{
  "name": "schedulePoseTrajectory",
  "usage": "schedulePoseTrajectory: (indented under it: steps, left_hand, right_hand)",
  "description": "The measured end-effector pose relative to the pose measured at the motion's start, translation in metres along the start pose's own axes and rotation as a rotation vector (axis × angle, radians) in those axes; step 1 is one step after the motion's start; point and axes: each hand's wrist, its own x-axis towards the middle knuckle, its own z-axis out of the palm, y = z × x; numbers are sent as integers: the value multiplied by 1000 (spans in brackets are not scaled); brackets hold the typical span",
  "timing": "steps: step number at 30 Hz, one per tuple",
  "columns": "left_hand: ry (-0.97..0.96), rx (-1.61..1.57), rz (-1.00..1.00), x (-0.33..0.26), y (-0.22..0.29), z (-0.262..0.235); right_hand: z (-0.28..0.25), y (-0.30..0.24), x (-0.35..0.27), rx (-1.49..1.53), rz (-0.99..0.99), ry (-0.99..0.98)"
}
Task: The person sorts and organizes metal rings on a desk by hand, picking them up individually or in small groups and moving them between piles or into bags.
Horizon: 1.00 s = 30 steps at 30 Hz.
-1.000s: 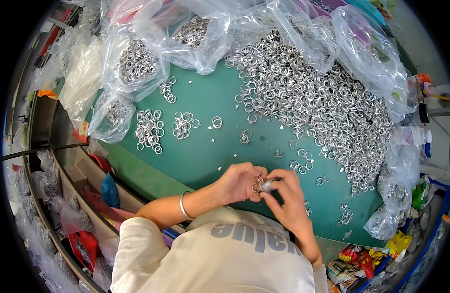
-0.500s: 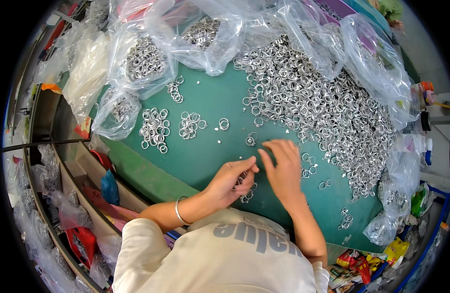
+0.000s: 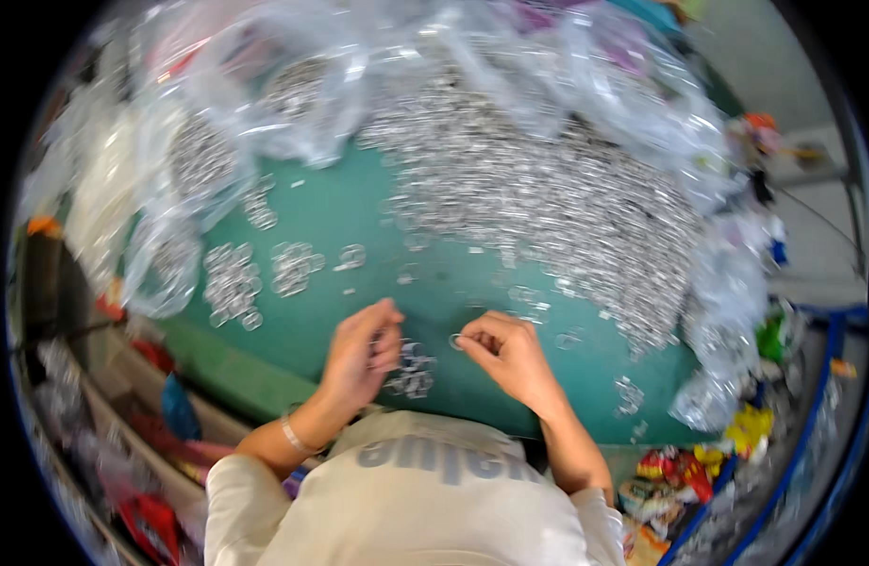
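Note:
My right hand (image 3: 510, 354) pinches a silver-coloured metal ring (image 3: 456, 341) between thumb and forefinger, above the green table. To its left, my left hand (image 3: 359, 354) is closed, fingers curled inward, with a glint of metal rings between them; how many it holds is hidden. Beside that hand, a small heap of rings (image 3: 413, 370) lies on the table close to my shirt. Farther off are a single small cluster of rings (image 3: 350, 257), a loose group (image 3: 296, 268) and a larger group (image 3: 233, 283). Motion blurs the picture.
A broad pile of rings (image 3: 548, 208) spreads over the far and right side of the green table (image 3: 350, 212). Clear plastic bags (image 3: 203, 156) with rings line the far edge. Compartments (image 3: 85, 349) stand at the left, and coloured packets (image 3: 680, 467) lie at the lower right.
My hands have moved apart, and a ring now shows in my right fingertips. The heap beside my left hand is more exposed. The whole view has shifted.

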Motion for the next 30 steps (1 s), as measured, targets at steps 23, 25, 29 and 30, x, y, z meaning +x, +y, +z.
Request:
schedulePoseTrajectory:
  steps: [23, 25, 29, 30]
  left_hand:
    - [330, 1385, 838, 17, 28, -5]
    - [241, 1217, 874, 13, 17, 0]
    - [96, 1206, 912, 3, 3, 9]
    - [55, 1243, 925, 1, 4, 10]
  right_hand:
    - [19, 9, -3, 562, 100, 149]
    - [38, 5, 10, 796, 203, 78]
    - [53, -1, 25, 1230, 260, -48]
    - [53, -4, 26, 1345, 263, -79]
